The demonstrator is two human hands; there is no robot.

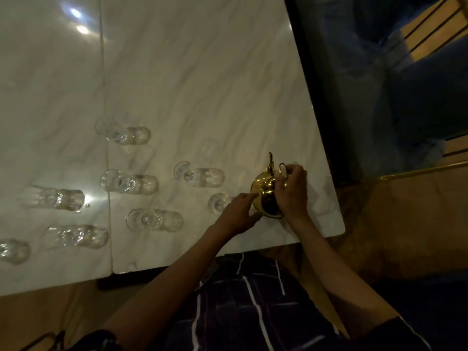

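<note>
Gripping the upper part of a gold teapot [266,196], the right hand [291,191] has its fingers curled over the pot's lid and handle region, close to a thin looped handle that rises beside the slim spout. The left hand [240,211] reaches in from the other side with fingers fairly straight, their tips touching the pot's rounded flank; it holds nothing. The teapot is polished metal, bulbous and mirror-bright, and stands on the table [202,84] near its right front corner.

Just beside the left hand, a small clear glass [217,202] stands partly hidden by the fingers. Further left, more glasses of the same kind are scattered across the top: 1 beyond the left hand [198,174], 1 nearer the front edge [154,219], 2 close to the seam [129,182] [122,133], and 3 past it [58,197] [76,235] [14,250]. Motion blur smears each into a doubled, ribbed shape, so their exact form is hard to tell.

The table is glossy white marble-look stone with grey veining, a seam running front to back, a rounded corner, and bright lamp reflections. Dark checked fabric [253,300] with pale lines covers the person's lap. Right of the table lies dim blue upholstery [405,97] with a gold trim.
</note>
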